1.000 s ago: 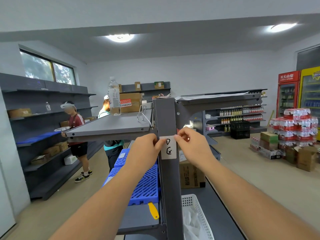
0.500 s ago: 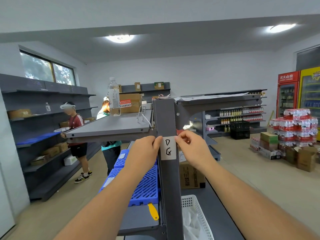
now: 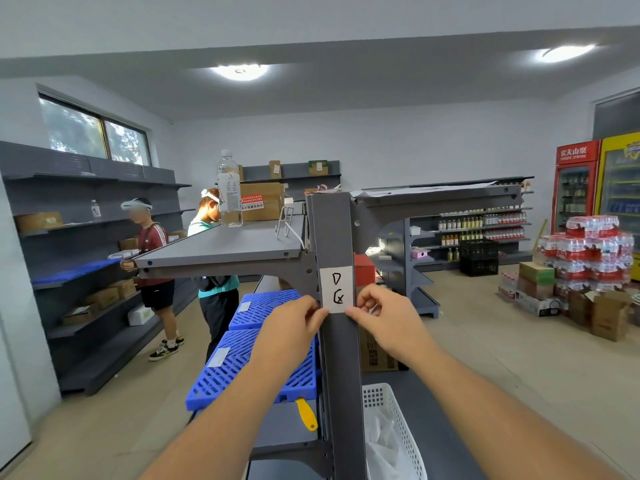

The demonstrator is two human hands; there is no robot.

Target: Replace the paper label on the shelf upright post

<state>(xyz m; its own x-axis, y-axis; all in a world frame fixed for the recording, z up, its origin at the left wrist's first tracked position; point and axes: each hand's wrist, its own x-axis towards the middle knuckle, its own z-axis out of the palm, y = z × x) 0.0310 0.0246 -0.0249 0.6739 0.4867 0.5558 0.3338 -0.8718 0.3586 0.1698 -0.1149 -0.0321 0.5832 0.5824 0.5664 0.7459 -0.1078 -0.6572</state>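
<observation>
A grey shelf upright post [image 3: 337, 358] stands straight ahead of me. A white paper label [image 3: 336, 289] with handwritten black letters lies flat on its front face. My left hand [image 3: 291, 332] has its fingertips pressed at the label's lower left corner. My right hand [image 3: 382, 323] has its fingertips at the lower right corner. Both hands touch the label's bottom edge against the post; whether they pinch it or press it flat is unclear.
A grey shelf board [image 3: 228, 249] carries a water bottle [image 3: 229, 188] and a cardboard box [image 3: 261, 200]. Blue plastic crates [image 3: 256, 362], a yellow-handled tool [image 3: 306, 414] and a white basket [image 3: 394, 427] lie below. Two people [image 3: 152, 261] stand at left; drink packs [image 3: 588, 254] at right.
Both hands have slid down from the label's upper corners to its lower corners. The label stays on the post.
</observation>
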